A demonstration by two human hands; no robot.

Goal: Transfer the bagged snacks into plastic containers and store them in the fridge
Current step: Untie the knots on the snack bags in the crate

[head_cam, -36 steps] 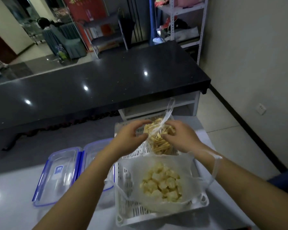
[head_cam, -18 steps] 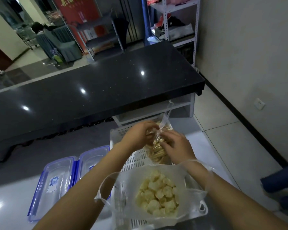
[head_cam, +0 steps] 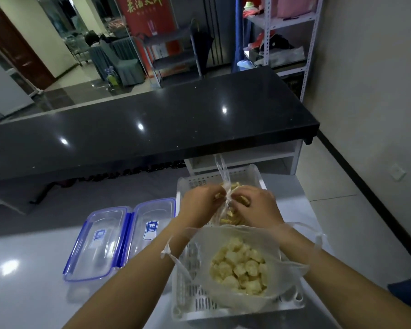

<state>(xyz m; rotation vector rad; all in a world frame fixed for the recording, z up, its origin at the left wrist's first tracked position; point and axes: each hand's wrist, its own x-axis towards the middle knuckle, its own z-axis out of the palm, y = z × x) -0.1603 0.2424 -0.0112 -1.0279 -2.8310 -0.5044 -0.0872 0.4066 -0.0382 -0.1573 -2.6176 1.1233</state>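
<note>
A clear bag of yellow stick snacks (head_cam: 230, 216) sits at the far end of a white slotted basket (head_cam: 252, 173). My left hand (head_cam: 201, 203) and my right hand (head_cam: 258, 206) both pinch its knotted neck, whose tail sticks up between them. Nearer to me in the same basket lies an open white bag of pale puffed snacks (head_cam: 241, 265), partly under my forearms. Two clear plastic containers with blue clips (head_cam: 100, 243) (head_cam: 152, 226) stand side by side left of the basket, lids on.
The basket and containers rest on a pale glossy table (head_cam: 29, 286). Beyond it runs a long black counter (head_cam: 152, 124) with white shelving underneath. A wall and tiled floor lie to the right; metal shelves stand at the back.
Both hands have closed in on the stick-snack bag's knot, fingers now tighter together at the neck. The camera view has shifted slightly; the puffed-snack bag stays in place.
</note>
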